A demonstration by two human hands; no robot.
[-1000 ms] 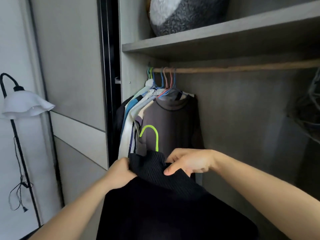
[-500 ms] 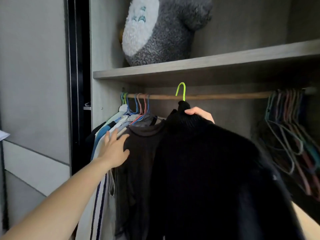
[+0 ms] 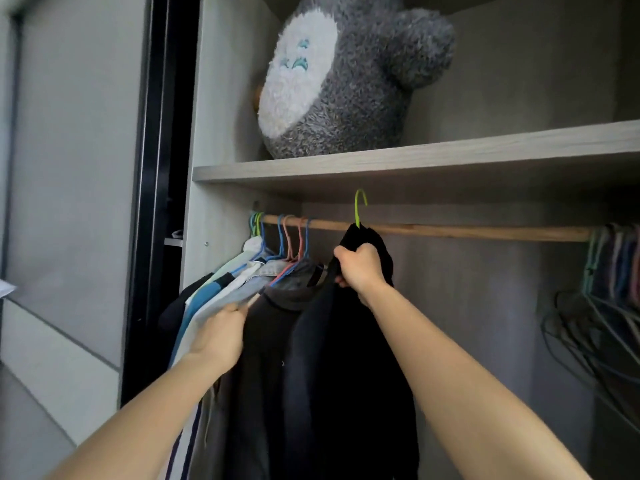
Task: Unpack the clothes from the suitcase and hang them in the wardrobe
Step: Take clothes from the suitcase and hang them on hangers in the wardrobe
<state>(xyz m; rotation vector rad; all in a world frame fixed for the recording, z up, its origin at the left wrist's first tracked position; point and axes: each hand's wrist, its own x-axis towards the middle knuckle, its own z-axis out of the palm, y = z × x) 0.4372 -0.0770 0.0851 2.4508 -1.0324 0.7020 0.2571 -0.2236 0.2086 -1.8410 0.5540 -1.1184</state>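
My right hand [image 3: 362,268] grips the neck of a black knitted sweater [image 3: 349,368] on a green hanger. The green hanger's hook [image 3: 359,206] stands above the wooden rail [image 3: 450,231], in front of it. My left hand [image 3: 221,332] presses against the hung clothes [image 3: 221,289] at the rail's left end, its fingers tucked between them and a dark brown top [image 3: 270,341]. Those clothes hang on blue, pink and green hangers [image 3: 282,237]. The suitcase is out of view.
A grey and white plush toy [image 3: 343,74] sits on the shelf [image 3: 415,161] above the rail. Several empty hangers [image 3: 609,271] bunch at the rail's right end. The wardrobe's black door frame [image 3: 156,202] stands at the left. Bare rail lies between sweater and empty hangers.
The sweater went up from waist height to the rail. My right hand closed round its neck. My left hand let go of it and moved onto the hung clothes, pushing into them.
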